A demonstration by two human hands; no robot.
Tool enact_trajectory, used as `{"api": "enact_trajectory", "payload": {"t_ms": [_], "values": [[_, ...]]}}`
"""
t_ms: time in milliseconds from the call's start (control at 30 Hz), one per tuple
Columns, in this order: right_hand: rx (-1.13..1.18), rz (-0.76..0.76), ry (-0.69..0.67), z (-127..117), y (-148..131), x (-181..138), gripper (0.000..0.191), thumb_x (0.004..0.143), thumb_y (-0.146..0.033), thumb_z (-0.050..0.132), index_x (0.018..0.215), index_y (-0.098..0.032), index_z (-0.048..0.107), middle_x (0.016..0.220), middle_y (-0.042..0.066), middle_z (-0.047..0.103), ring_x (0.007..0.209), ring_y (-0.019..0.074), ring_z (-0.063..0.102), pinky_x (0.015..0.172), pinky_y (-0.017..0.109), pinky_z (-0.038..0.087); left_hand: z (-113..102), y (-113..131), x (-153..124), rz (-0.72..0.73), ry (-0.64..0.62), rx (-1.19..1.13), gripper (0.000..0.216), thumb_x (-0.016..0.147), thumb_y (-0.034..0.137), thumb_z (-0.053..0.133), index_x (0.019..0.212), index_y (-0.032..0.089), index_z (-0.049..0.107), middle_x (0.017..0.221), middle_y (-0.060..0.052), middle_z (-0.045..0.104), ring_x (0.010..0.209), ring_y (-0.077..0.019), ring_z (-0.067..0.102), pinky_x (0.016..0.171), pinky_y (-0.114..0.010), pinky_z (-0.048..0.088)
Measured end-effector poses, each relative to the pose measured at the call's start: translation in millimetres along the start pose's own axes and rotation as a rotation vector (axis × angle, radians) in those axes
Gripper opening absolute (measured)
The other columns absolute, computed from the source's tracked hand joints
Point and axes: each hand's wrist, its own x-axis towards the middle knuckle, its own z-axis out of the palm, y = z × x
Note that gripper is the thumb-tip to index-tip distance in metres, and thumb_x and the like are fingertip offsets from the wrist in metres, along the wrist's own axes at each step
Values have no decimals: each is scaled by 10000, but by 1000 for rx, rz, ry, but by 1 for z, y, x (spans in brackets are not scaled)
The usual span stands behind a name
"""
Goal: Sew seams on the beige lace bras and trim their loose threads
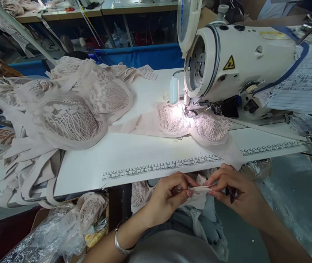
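Observation:
In front of my lap, my left hand [174,193] pinches one edge of a pale beige bra piece [199,199] between thumb and fingers. My right hand [234,188] pinches the same piece close by, so its edge is stretched between both hands. A small dark tool, perhaps thread snips [232,195], is tucked in the right palm, mostly hidden. Above the hands, a beige lace bra [210,128] lies under the needle area of a white sewing machine [238,62], and its wing hangs near my right fingers. A lace cup [140,196] shows beside my left hand.
A tall pile of lace bras [73,117] fills the left of the white table [90,171]. A printed ruler [161,166] runs along its front edge. Below left are plastic bags [54,233] in a box. Written papers [301,80] hang at the machine's right.

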Motion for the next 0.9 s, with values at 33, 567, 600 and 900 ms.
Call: {"api": "enact_trajectory", "payload": {"t_ms": [33, 567, 600, 900], "values": [[27, 21, -5, 0, 0, 1, 240, 927, -350, 672, 706, -264, 633, 816, 51, 727, 633, 186, 630, 530, 321, 504, 0, 0, 0, 2, -1, 0, 301, 940, 289, 654, 709, 157, 511, 1048, -118, 688, 893, -174, 625, 732, -258, 452], [311, 269, -11, 10, 0, -1, 246, 954, -363, 631, 762, -234, 547, 825, 19, 615, 609, 128, 530, 510, 245, 414, 5, 0, 1, -76, 17, 13, 369, 927, 413, 647, 716, 163, 477, 896, -86, 682, 713, -112, 535, 628, -208, 420], [322, 284, -6, 10, 0, -1, 226, 949, -364, 639, 783, -240, 550, 829, 15, 615, 616, 129, 536, 518, 243, 424, 5, 1, 2, -85, 18, 6, 372, 924, 413, 647, 714, 163, 469, 888, -82, 672, 704, -107, 523, 618, -202, 413], [261, 345, 12, 14, -13, -1, 108, 925, -331, 651, 901, -266, 568, 779, -13, 612, 609, 131, 565, 520, 225, 453, 13, 4, 9, -14, 29, 302, 226, 829, 319, 763, 968, 157, 688, 897, -57, 713, 734, -140, 620, 646, -207, 462]]}}
